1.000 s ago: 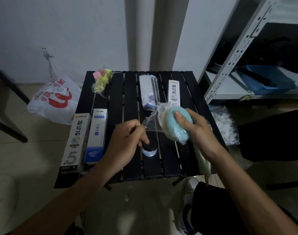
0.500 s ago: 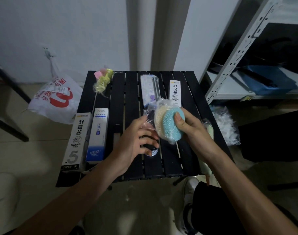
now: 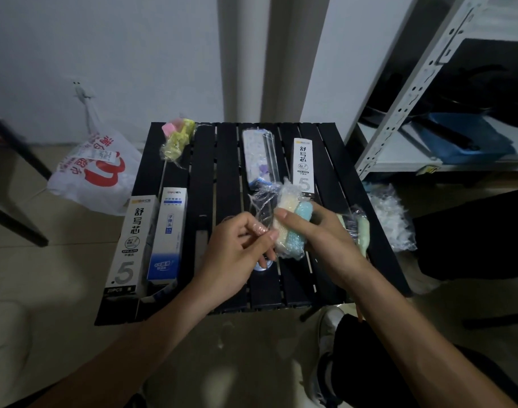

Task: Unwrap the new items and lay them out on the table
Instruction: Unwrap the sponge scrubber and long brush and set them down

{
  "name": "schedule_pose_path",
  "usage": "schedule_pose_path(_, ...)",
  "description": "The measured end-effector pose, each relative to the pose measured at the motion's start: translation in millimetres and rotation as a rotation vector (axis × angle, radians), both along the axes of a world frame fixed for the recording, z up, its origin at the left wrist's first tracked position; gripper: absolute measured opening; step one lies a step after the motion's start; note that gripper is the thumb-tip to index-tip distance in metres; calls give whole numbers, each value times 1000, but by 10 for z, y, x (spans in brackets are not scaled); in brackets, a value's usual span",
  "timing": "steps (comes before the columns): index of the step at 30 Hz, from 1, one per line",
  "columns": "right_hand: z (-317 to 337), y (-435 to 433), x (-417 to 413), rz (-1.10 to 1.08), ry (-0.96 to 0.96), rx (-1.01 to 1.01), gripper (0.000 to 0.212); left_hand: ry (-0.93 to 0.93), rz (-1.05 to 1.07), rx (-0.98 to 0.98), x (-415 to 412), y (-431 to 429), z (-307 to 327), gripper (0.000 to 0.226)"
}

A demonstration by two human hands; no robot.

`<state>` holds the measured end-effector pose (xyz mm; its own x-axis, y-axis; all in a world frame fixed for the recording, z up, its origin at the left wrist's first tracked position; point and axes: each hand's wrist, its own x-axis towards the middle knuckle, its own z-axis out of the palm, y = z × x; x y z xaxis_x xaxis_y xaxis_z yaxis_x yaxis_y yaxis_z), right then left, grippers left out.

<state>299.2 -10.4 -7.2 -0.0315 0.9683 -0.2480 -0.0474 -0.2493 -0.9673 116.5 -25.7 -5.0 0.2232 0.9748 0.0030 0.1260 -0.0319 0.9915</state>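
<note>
Above the middle of the black slatted table [image 3: 228, 172], my right hand [image 3: 319, 231] grips a pack of round scrub pads [image 3: 293, 228], cream and light blue, in clear plastic wrap [image 3: 263, 201]. My left hand [image 3: 240, 248] pinches the loose end of that wrap beside the pads. Laid out on the table are two white refill boxes [image 3: 131, 242] [image 3: 303, 164], a blue and white box [image 3: 168, 234], a clear pencil case [image 3: 259, 157], a pink and yellow wrapped item on a stick [image 3: 175, 139] and a pale green wrapped item [image 3: 362, 234]. A small round object lies under my left hand, mostly hidden.
A white shopping bag with red print [image 3: 96, 172] lies on the floor to the left. Crumpled clear plastic [image 3: 390, 216] sits on the floor right of the table. A metal shelf [image 3: 414, 83] with a blue tray [image 3: 469, 136] stands at the right. My knee and shoe [image 3: 328, 328] are below the table.
The pad pack has turned edge-on in my right hand. My left hand moved from spread fingers to pinching the wrap's loose end close to the pads.
</note>
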Motion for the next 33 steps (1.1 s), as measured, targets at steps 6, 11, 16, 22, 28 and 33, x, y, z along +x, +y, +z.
schedule_pose_path(6, 49, 51, 70, -189, 51, 7, 37, 40, -14, -108, -12, -10, 11, 18)
schedule_pose_path(11, 221, 97, 120, -241, 270, -58, 42, -90, 240, -294, -171, 227, 26, 16)
schedule_pose_path(16, 278, 11, 173, -68, 310, -54, 32, -191, 182, -262, -167, 202, 16, 14)
schedule_pose_path(22, 240, -59, 60, 108, 251, -115, 23, -483, 158, -461, -69, 207, 13, 13)
schedule_pose_path(28, 162, -109, -54, 219, 130, -165, 48, -237, 11, -299, -75, 79, -84, 38)
schedule_pose_path(33, 130, -94, -105, 118, 18, -85, 64, -258, 55, -203, -69, 68, 13, 33)
